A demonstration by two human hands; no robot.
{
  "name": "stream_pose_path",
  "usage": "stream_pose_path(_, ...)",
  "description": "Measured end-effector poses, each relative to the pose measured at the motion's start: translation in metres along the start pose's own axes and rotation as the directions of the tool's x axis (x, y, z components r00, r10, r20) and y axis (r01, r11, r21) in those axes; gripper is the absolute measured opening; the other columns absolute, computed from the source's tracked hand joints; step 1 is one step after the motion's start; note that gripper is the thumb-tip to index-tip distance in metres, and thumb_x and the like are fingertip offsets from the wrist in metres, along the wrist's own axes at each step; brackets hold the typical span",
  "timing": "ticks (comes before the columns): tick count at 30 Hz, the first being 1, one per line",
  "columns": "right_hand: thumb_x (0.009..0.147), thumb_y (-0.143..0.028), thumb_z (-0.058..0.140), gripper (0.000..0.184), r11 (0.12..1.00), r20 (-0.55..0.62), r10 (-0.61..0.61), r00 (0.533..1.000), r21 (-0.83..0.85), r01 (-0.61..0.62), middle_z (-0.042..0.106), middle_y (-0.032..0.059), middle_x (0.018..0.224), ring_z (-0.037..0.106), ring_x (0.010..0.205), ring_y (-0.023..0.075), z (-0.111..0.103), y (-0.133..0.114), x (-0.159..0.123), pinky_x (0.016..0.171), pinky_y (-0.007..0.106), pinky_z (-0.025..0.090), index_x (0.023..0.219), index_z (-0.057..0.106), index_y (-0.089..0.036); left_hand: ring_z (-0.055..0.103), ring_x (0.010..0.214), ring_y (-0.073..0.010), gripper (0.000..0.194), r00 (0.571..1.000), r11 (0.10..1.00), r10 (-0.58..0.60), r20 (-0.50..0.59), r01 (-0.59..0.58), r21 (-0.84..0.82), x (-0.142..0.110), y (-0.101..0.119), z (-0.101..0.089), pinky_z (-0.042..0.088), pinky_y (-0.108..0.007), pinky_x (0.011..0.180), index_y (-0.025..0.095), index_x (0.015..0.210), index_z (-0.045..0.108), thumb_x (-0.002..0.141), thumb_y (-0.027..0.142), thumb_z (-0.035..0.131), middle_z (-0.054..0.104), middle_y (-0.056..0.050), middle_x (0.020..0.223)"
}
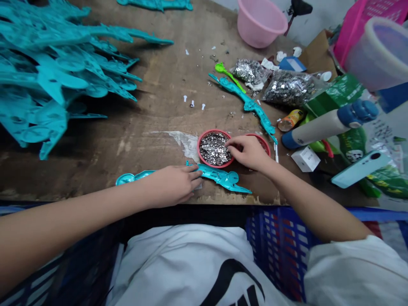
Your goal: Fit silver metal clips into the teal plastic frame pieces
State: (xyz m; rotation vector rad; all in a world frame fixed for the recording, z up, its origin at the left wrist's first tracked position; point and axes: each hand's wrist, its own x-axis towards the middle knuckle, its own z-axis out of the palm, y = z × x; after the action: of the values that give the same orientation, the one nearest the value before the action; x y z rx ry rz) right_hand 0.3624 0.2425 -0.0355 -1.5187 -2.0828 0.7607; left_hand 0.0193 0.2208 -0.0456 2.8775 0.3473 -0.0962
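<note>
My left hand [174, 183] lies across a long teal plastic part [219, 176] at the table's near edge, its fingers stretched out over the part. The hand covers the part's middle; both ends show. My right hand [248, 152] reaches over the right side of a round red basket [200, 155] heaped with small shiny metal pieces [214, 148]. Its thumb and forefinger are pinched together at the pile. Whatever sits between those fingertips is too small to make out. Behind the right hand is a second red basket [266, 144], largely hidden.
A tall stack of teal parts [63, 72] fills the left. Another teal part [245, 100] lies beyond the baskets, near bags of metal pieces [287, 87]. On the right are a bottle [321, 127], a small white box [306, 159], a phone [360, 169] and a pink tub [259, 25].
</note>
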Motion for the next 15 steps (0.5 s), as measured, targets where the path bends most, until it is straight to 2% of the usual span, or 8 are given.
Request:
stream_pose_path(2, 0.115, -0.019, 0.072, 0.030, 0.944, 0.030, -0.139, 0.990, -0.300, 0.141, 0.093, 0.0174, 0.132, 0.081, 0.124, 0.0381, 0.008, -0.001, -0.001, 0.114, 0.060, 0.062, 0.131, 0.097, -0.021, 0.076, 0.163, -0.0398, 0.040, 1.000, 1.000, 0.011, 0.002, -0.011, 0.013, -0.001, 0.000, 0.006, 0.068, -0.047, 0.131, 0.012, 0.153, 0.085, 0.118, 0.029, 0.079, 0.082, -0.022, 0.167)
stream_pose_path(4, 0.121, -0.019, 0.069, 0.037, 0.890, 0.085, -0.183, 0.979, -0.409, 0.202, 0.090, 0.0194, 0.146, 0.077, 0.136, 0.0411, 0.020, -0.004, -0.001, 0.118, 0.062, 0.060, 0.149, 0.093, -0.020, 0.072, 0.168, -0.0413, 0.046, 1.000, 0.999, 0.017, 0.022, -0.018, 0.028, -0.002, 0.002, 0.013, 0.067, -0.049, 0.134, 0.012, 0.159, 0.083, 0.117, 0.030, 0.080, 0.079, -0.023, 0.173)
stream_pose_path(6, 0.122, -0.019, 0.070, 0.038, 0.887, 0.139, -0.147, 0.979, -0.419, 0.193, 0.089, 0.0184, 0.148, 0.077, 0.137, 0.0403, 0.031, -0.006, 0.000, 0.118, 0.060, 0.061, 0.154, 0.091, -0.021, 0.071, 0.170, -0.0418, 0.048, 0.999, 0.999, 0.014, 0.037, -0.016, 0.037, -0.002, 0.004, 0.017, 0.066, -0.050, 0.135, 0.013, 0.162, 0.082, 0.118, 0.033, 0.080, 0.077, -0.024, 0.175)
stream_pose_path(9, 0.121, -0.016, 0.075, 0.031, 0.898, 0.156, -0.087, 0.984, -0.416, 0.145, 0.090, 0.0170, 0.143, 0.077, 0.136, 0.0389, 0.041, -0.007, 0.002, 0.116, 0.057, 0.060, 0.145, 0.094, -0.021, 0.069, 0.172, -0.0422, 0.049, 0.999, 0.999, 0.006, 0.045, -0.008, 0.039, -0.002, 0.004, 0.019, 0.066, -0.051, 0.135, 0.013, 0.163, 0.082, 0.118, 0.032, 0.079, 0.074, -0.024, 0.178)
stream_pose_path(15, 0.119, -0.011, 0.075, 0.025, 0.930, 0.131, -0.098, 0.986, -0.340, 0.138, 0.093, 0.0154, 0.127, 0.080, 0.127, 0.0362, 0.038, -0.001, 0.003, 0.113, 0.053, 0.059, 0.125, 0.097, -0.021, 0.067, 0.175, -0.0431, 0.053, 1.000, 1.000, 0.011, 0.014, -0.011, -0.013, -0.005, 0.001, 0.023, 0.063, -0.052, 0.141, 0.012, 0.165, 0.081, 0.115, 0.028, 0.083, 0.071, -0.025, 0.181)
